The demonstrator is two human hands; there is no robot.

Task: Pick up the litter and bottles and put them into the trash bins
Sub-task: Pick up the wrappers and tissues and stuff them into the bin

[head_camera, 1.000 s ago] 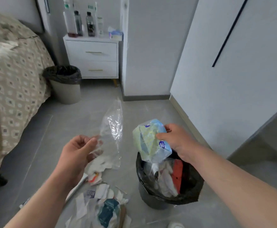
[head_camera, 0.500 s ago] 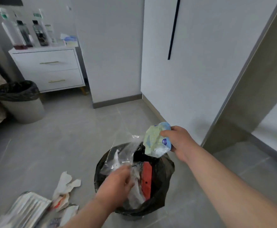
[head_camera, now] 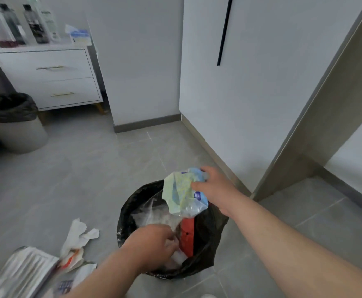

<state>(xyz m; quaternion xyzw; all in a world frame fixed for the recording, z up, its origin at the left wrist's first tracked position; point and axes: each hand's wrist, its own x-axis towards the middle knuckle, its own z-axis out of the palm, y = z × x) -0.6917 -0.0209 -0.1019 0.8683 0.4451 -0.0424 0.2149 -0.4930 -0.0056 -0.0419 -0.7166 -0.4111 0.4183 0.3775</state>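
Note:
A trash bin with a black liner (head_camera: 128, 203) stands on the grey floor in front of me. My left hand (head_camera: 152, 244) reaches into it, fingers curled on a clear plastic bag (head_camera: 154, 214) that lies inside over other rubbish and a red carton (head_camera: 187, 235). My right hand (head_camera: 216, 188) grips a crumpled green and blue wrapper (head_camera: 182, 192) just above the bin's far rim. Torn white paper (head_camera: 77, 233) and a flat silvery packet (head_camera: 25, 267) lie on the floor left of the bin.
A second lined bin (head_camera: 12, 123) stands at the far left beside a white nightstand (head_camera: 46, 76) carrying several bottles (head_camera: 34, 22) and a tissue pack (head_camera: 79, 36). White wardrobe doors and a wall corner rise close behind and right of the near bin.
My left hand brought the clear bag from mid-air down into the bin and pushed deeper. The view swung right. My right hand stays above the rim with the wrapper.

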